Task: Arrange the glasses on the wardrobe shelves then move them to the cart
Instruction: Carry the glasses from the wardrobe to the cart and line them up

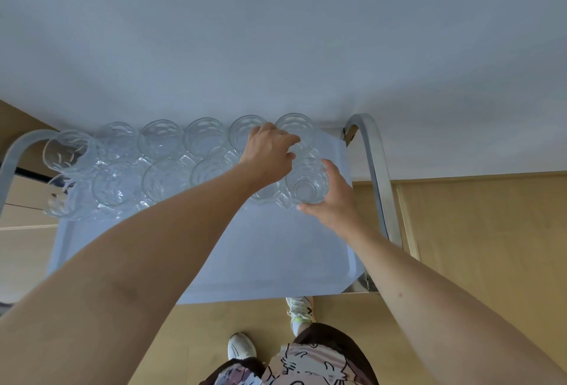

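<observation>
Light: soft, even, cool daylight, moderately bright; source not visible.
Shadows: faint and diffuse under the forearms on the cart tray [276, 262].
Glare: small highlights on the glasses [159, 139] and cart handle [372, 151].
Distortion: wide-angle bending at the frame edges; forearms stretched.
Focus: slightly soft overall.

Left hand [267, 151] hides one glass [267, 194] partly.
</observation>
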Available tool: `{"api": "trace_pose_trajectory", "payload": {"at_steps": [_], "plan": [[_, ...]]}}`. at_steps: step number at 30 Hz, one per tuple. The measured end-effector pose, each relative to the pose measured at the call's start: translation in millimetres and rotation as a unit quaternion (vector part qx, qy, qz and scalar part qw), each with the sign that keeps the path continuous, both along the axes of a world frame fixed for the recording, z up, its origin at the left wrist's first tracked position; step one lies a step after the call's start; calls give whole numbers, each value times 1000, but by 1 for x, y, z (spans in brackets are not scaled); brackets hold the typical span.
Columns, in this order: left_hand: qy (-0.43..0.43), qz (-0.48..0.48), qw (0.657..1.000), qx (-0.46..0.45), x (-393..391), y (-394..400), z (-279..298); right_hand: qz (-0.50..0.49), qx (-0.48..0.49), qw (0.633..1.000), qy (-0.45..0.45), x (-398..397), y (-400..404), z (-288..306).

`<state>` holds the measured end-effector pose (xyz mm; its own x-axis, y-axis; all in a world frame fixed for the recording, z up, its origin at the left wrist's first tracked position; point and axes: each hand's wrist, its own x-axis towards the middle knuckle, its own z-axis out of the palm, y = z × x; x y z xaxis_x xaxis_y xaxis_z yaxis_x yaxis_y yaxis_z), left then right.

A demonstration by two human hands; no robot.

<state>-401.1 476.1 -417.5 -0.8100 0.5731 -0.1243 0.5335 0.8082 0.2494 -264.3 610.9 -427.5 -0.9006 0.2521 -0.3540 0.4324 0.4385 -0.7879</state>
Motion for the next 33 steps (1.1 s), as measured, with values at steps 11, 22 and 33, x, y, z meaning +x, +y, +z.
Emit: {"api": "trace_pose_trajectory", "payload": {"at_steps": [11, 22, 33], "plan": [[55, 9, 998, 15, 17, -61, 50, -14, 123, 992, 14, 14, -24, 36], [137, -45, 989, 32, 68, -107, 144, -50, 241, 965, 88, 62, -61, 123], [160, -180, 967, 89, 165, -81, 201, -145, 304, 938, 84, 188, -62, 188]]}}
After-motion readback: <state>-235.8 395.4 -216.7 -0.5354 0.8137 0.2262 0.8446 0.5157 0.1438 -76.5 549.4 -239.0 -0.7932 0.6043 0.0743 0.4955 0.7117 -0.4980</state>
